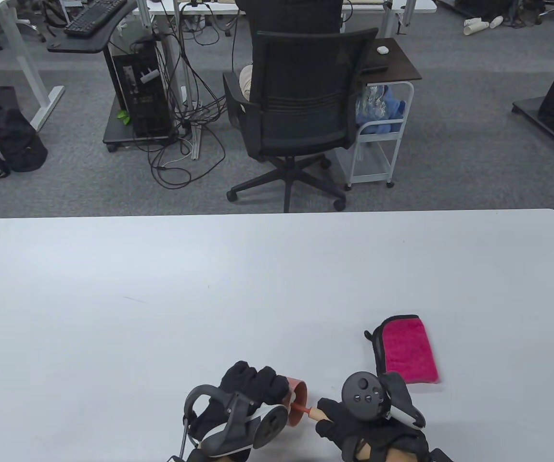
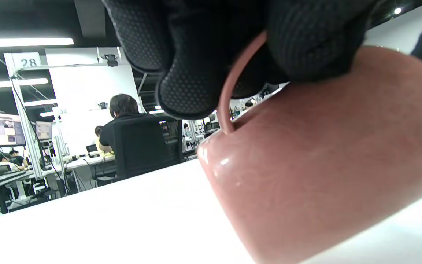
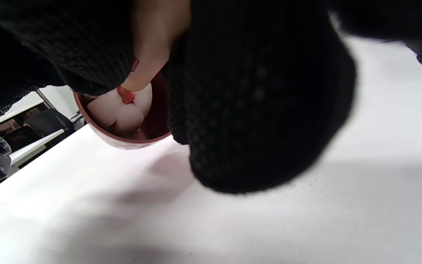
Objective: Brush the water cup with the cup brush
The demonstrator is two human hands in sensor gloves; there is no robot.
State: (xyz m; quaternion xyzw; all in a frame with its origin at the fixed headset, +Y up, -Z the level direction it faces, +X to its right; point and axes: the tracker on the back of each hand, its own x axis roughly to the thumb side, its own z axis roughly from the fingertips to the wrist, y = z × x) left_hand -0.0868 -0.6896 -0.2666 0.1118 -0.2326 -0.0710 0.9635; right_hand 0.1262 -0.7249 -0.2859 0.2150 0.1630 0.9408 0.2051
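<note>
A reddish-brown water cup [image 1: 298, 400] lies tipped on its side near the table's front edge, its mouth facing right. My left hand [image 1: 252, 385] grips it by the handle; the left wrist view shows my fingers [image 2: 196, 69] through the thin handle and the cup body [image 2: 324, 165] low over the table. My right hand [image 1: 341, 426] holds the cup brush [image 1: 311, 412] by its pale wooden handle. In the right wrist view the white sponge head [image 3: 121, 110] sits inside the cup [image 3: 123, 141].
A pink cloth with black edging [image 1: 409, 350] lies on the white table [image 1: 209, 298] just right of my right hand. An office chair [image 1: 301, 110] and a white cart [image 1: 382, 139] stand beyond the far edge.
</note>
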